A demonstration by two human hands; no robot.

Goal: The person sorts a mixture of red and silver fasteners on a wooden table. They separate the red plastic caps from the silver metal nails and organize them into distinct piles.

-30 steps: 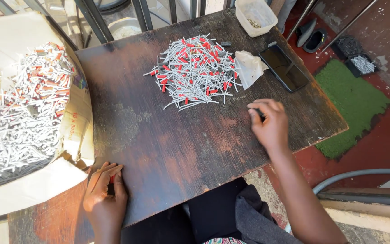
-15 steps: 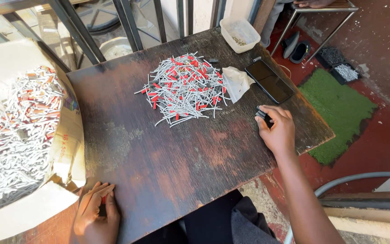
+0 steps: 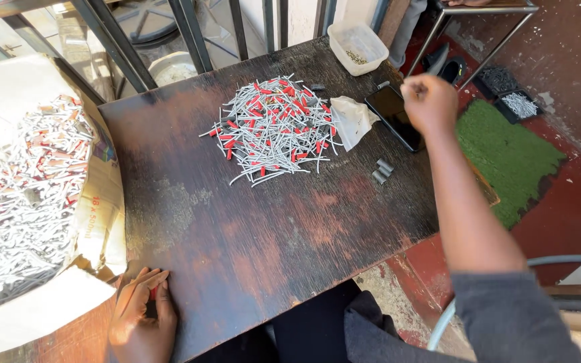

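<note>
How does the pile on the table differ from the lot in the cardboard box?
The pile of sticks on the table is small and loosely spread on bare wood; the sticks in the cardboard box are far more numerous and heaped deep. The table pile shows bright red tips; the box's look paler. Both are thin grey sticks.

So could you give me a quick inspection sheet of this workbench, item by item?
Surface: dark wooden table, worn and blotchy.
Job's things: pile of grey and red-tipped pins; three small grey sleeves beside it.
Clutter: black phone, white cloth, clear plastic tub, cardboard box full of pins at the left.
Hands: left hand rests at the table's near edge; right hand is fisted above the phone, contents hidden.
Cables: nothing seen.
Surroundings: green mat, red floor, metal bars behind.
</note>
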